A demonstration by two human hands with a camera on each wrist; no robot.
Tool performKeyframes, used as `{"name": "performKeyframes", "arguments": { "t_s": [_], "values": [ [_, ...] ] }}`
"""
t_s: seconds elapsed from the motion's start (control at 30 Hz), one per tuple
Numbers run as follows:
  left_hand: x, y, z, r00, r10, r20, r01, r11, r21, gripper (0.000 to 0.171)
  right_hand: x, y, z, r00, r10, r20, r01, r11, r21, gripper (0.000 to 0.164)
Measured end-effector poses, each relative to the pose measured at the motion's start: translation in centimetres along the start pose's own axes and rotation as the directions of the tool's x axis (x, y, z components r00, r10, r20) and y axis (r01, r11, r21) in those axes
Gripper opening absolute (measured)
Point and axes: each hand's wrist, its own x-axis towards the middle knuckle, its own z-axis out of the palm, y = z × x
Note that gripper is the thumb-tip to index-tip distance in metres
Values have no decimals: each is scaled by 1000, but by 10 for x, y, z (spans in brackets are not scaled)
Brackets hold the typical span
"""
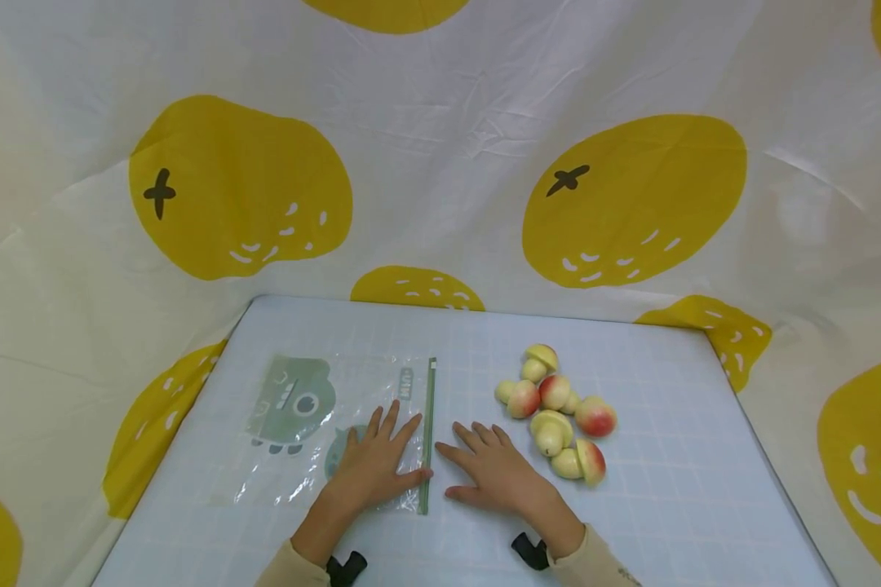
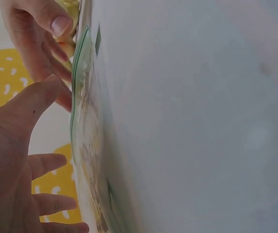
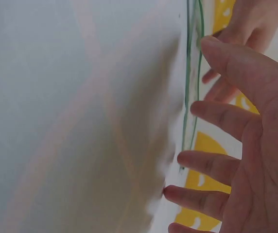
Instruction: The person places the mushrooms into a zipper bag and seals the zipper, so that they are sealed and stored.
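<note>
A clear zip bag (image 1: 367, 375) printed with green monsters lies flat on the table, its green zip edge (image 1: 431, 391) facing right. Over the bag's right part my left hand (image 1: 374, 465) is spread, fingers apart, thumb across the zip edge. Just right of that edge, my right hand (image 1: 495, 473) is held low over the table with straight, spread fingers and nothing in it. Beyond it sits a cluster of several toy mushrooms (image 1: 551, 430), cream with red-tinged caps. In the left wrist view the zip edge (image 2: 76, 92) stands slightly raised beside the left hand (image 2: 12, 141).
The white table (image 1: 675, 456) has a faint grid pattern. Behind it and at its sides hangs a pale cloth (image 1: 440, 163) with large yellow fruit prints. Black wrist straps (image 1: 532, 552) show at both sleeves.
</note>
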Motion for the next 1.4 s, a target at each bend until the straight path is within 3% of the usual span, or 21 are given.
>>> {"name": "performKeyframes", "arguments": {
  "t_s": [0.4,0.6,0.9,1.2,1.4],
  "values": [
    [-2,4,2,999,12,33,-12,1000,-5,92,3,-3,5,998,14,64,-12,999,-30,67],
    [-3,7,1,998,26,50,-25,999,-20,89,4,-7,4,999,1,51,2,998,-55,65],
    [-2,6,-1,998,34,57,-32,999,-43,76,5,-11,4,998,18,60,-12,994,-105,60],
    [-2,11,1,1000,14,8,-15,999,28,53,7,-11,8,998,18,59,-10,991,-133,59],
    [-7,17,-9,1000,-11,16,10,999,42,47,7,-9,8,998,24,59,-15,989,-151,59]
  ]
}}
